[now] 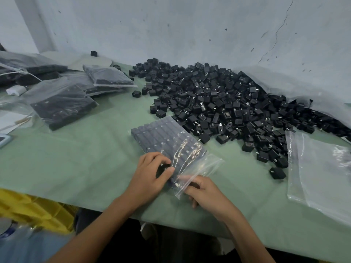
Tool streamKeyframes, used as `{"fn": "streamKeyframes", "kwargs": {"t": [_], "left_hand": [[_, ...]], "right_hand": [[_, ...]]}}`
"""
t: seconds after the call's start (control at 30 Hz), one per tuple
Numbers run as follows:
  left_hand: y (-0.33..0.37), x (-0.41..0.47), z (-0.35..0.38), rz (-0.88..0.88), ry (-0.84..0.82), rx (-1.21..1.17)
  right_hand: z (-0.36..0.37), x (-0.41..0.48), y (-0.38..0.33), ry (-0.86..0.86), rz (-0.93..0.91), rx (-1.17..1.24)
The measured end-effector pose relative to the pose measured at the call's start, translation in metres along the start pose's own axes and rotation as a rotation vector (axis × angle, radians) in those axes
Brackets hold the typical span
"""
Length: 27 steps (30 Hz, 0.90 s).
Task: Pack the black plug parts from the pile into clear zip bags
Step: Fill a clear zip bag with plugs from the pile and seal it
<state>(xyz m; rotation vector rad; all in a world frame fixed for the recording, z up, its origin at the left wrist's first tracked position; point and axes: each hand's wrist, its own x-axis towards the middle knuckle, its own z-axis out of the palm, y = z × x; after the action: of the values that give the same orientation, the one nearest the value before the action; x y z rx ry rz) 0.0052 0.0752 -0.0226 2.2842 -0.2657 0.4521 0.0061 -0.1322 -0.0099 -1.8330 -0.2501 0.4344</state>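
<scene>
A clear zip bag [167,141] lies on the green table, packed with neat rows of black plug parts. Its open mouth faces me. My left hand [152,175] pinches a black plug part [163,168] at the bag's near left corner. My right hand [205,190] grips the bag's open plastic edge [191,184]. A big pile of loose black plug parts [218,99] spreads across the table behind and to the right of the bag.
Several filled bags [62,103] lie at the left. A stack of empty clear bags [319,171] sits at the right. A large plastic sack [296,86] lies behind the pile. A yellow crate [34,209] stands below the table edge at left.
</scene>
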Motion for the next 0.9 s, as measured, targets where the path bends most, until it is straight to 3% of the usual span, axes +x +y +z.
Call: {"fn": "streamKeyframes", "kwargs": {"t": [0.27, 0.4, 0.5, 0.63, 0.77, 0.9], "left_hand": [[0.003, 0.002, 0.009, -0.043, 0.019, 0.025], [-0.001, 0.002, 0.008, -0.042, 0.013, 0.031], [-0.002, 0.003, 0.009, -0.034, 0.026, 0.030], [-0.002, 0.004, 0.011, -0.023, 0.036, 0.037], [-0.002, 0.004, 0.011, -0.028, 0.030, 0.032], [-0.003, 0.003, 0.010, -0.041, 0.023, 0.031]], "right_hand": [[-0.008, 0.001, -0.003, -0.065, 0.069, -0.079], [-0.030, -0.012, -0.008, -0.117, 0.035, -0.234], [-0.084, -0.020, -0.004, 0.215, 0.037, -0.397], [-0.157, -0.033, 0.008, 0.780, 0.177, -0.878], [-0.185, -0.035, 0.024, 0.720, 0.437, -1.032], [-0.193, -0.034, 0.027, 0.768, 0.404, -1.021]]}}
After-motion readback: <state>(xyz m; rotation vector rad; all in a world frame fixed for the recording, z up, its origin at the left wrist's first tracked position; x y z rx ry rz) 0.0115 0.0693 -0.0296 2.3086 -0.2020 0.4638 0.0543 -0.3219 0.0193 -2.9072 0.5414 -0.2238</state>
